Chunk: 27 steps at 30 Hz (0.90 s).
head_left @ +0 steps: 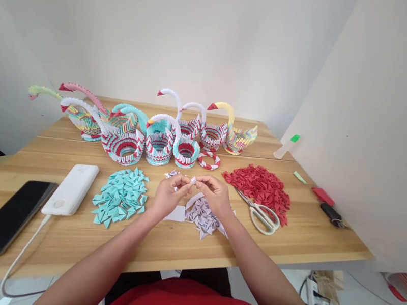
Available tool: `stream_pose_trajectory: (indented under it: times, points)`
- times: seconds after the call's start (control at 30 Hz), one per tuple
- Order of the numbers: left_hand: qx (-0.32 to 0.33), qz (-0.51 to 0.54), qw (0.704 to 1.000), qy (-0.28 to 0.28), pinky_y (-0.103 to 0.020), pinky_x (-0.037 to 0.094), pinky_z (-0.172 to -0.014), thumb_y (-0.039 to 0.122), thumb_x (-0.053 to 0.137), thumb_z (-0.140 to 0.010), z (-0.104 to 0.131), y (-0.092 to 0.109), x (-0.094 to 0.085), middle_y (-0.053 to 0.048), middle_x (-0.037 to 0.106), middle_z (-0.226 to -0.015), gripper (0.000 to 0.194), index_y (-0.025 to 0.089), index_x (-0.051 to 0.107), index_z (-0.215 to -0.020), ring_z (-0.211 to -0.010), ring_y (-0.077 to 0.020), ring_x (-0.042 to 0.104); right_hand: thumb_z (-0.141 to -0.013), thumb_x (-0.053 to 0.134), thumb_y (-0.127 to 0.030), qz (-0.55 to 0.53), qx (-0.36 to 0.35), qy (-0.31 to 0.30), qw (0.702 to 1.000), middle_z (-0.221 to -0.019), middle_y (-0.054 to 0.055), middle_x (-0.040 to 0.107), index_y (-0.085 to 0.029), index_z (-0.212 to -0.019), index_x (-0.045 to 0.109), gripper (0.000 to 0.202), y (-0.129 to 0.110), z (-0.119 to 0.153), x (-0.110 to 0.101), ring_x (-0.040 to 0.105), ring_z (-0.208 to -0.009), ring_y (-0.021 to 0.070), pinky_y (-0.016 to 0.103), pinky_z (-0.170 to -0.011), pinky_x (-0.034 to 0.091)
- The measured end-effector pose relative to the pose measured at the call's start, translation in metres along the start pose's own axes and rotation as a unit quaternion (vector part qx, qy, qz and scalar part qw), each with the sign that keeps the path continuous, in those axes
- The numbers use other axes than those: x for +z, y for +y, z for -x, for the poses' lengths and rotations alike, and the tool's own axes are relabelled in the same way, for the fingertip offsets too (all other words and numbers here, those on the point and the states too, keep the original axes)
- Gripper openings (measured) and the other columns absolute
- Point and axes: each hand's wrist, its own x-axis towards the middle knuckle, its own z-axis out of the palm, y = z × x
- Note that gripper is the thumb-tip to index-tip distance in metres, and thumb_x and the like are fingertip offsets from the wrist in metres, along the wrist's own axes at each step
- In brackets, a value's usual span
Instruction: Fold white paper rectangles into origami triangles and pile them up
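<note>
1. Lower centre, on the worktop (pixel 188 252): one heap of white paper pieces (pixel 203 219), loose and unjoined; right of it, one pair of scissors (pixel 252 205).
2. Centre of the frame: the left hand (pixel 167 195) and right hand (pixel 216 194), fingertips pinched together on one small white piece (pixel 193 180); whether its folding is complete cannot be told.
3. Left and right of the hands: one teal heap (pixel 121 196), one red heap (pixel 257 185), also unassembled.
4. Beyond: one joined paper ring (pixel 209 167).
5. Upper centre to left: at least eight paper swans (pixel 160 157), apparently finished, overlapping.
</note>
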Motion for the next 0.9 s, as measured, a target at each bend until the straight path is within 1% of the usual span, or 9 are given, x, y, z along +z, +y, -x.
stream_pose_trajectory:
  times: [0.1,0.23,0.4,0.5,0.6,0.67,0.73,0.8,0.9]
  points:
    - [0.002,0.003,1.000,-0.009,-0.024,0.045,-0.061,0.033,0.061,-0.081,0.000,-0.001,-0.001,-0.002,0.064,-0.068,0.019,0.014,0.063,-0.076,-0.062,-0.0118,0.057,-0.080,0.065,-0.031,0.009,-0.019,-0.003,1.000,-0.086,0.002,0.071,-0.021,-0.088,0.070,0.014,0.000,0.000,0.000,0.066,-0.081,0.0172,0.031,-0.079,0.052]
    - [-0.012,0.074,0.996,-0.037,-0.026,0.048,-0.065,0.038,0.059,-0.082,-0.003,-0.006,-0.001,-0.004,0.066,-0.072,0.027,0.013,0.064,-0.074,-0.062,-0.0121,0.058,-0.081,0.063,-0.032,0.006,-0.011,0.003,1.000,-0.084,0.002,0.070,-0.020,-0.086,0.069,0.014,-0.001,0.000,-0.001,0.065,-0.079,0.0168,0.031,-0.078,0.052]
    - [-0.042,0.123,0.991,-0.020,-0.027,0.047,-0.062,0.042,0.065,-0.076,-0.006,-0.008,-0.001,-0.004,0.066,-0.069,0.031,0.013,0.066,-0.084,-0.060,-0.0133,0.057,-0.080,0.064,-0.034,-0.002,-0.004,-0.014,1.000,-0.085,0.003,0.071,-0.020,-0.086,0.069,0.016,-0.001,0.000,0.000,0.065,-0.080,0.0173,0.032,-0.078,0.052]
    - [-0.023,0.073,0.997,-0.011,-0.026,0.046,-0.062,0.038,0.062,-0.078,-0.004,-0.005,-0.002,-0.004,0.067,-0.069,0.026,0.013,0.068,-0.079,-0.060,-0.0130,0.056,-0.080,0.065,-0.034,-0.013,0.005,-0.012,1.000,-0.086,0.003,0.071,-0.020,-0.090,0.068,0.017,0.002,0.000,0.001,0.066,-0.081,0.0175,0.032,-0.077,0.053]
    - [0.027,-0.023,0.999,0.006,-0.024,0.044,-0.063,0.032,0.059,-0.081,-0.001,0.000,-0.003,-0.003,0.068,-0.071,0.021,0.015,0.068,-0.073,-0.065,-0.0141,0.058,-0.080,0.065,-0.033,-0.019,0.011,-0.003,1.000,-0.086,0.003,0.071,-0.021,-0.095,0.067,0.020,0.005,0.001,0.002,0.066,-0.080,0.0166,0.030,-0.076,0.053]
    - [0.052,-0.083,0.995,0.020,-0.024,0.043,-0.064,0.028,0.058,-0.081,0.000,0.001,-0.003,-0.003,0.069,-0.072,0.018,0.015,0.068,-0.073,-0.068,-0.0150,0.059,-0.080,0.065,-0.033,-0.009,0.006,-0.010,1.000,-0.086,0.003,0.071,-0.020,-0.094,0.067,0.019,0.006,0.001,0.002,0.066,-0.080,0.0165,0.030,-0.076,0.052]
    - [0.049,-0.102,0.993,0.032,-0.024,0.043,-0.063,0.027,0.058,-0.081,0.000,0.002,-0.003,-0.003,0.069,-0.072,0.017,0.016,0.067,-0.073,-0.068,-0.0154,0.060,-0.081,0.064,-0.033,0.003,-0.005,-0.019,1.000,-0.086,0.003,0.071,-0.020,-0.092,0.068,0.017,0.005,0.002,0.002,0.066,-0.081,0.0167,0.030,-0.077,0.052]
    - [0.014,-0.046,0.999,0.024,-0.025,0.044,-0.063,0.029,0.059,-0.080,0.000,0.002,-0.003,-0.003,0.068,-0.069,0.019,0.015,0.066,-0.071,-0.065,-0.0148,0.059,-0.081,0.064,-0.032,0.009,-0.015,-0.020,1.000,-0.086,0.003,0.071,-0.020,-0.092,0.068,0.017,0.004,0.002,0.001,0.065,-0.080,0.0166,0.030,-0.077,0.051]
    - [-0.051,0.108,0.993,-0.026,-0.025,0.048,-0.064,0.036,0.058,-0.082,-0.002,0.000,-0.002,-0.003,0.066,-0.069,0.026,0.014,0.063,-0.069,-0.061,-0.0130,0.059,-0.082,0.064,-0.032,0.013,-0.013,-0.002,1.000,-0.086,0.003,0.071,-0.020,-0.091,0.068,0.015,0.003,0.002,0.001,0.065,-0.080,0.0165,0.030,-0.077,0.051]
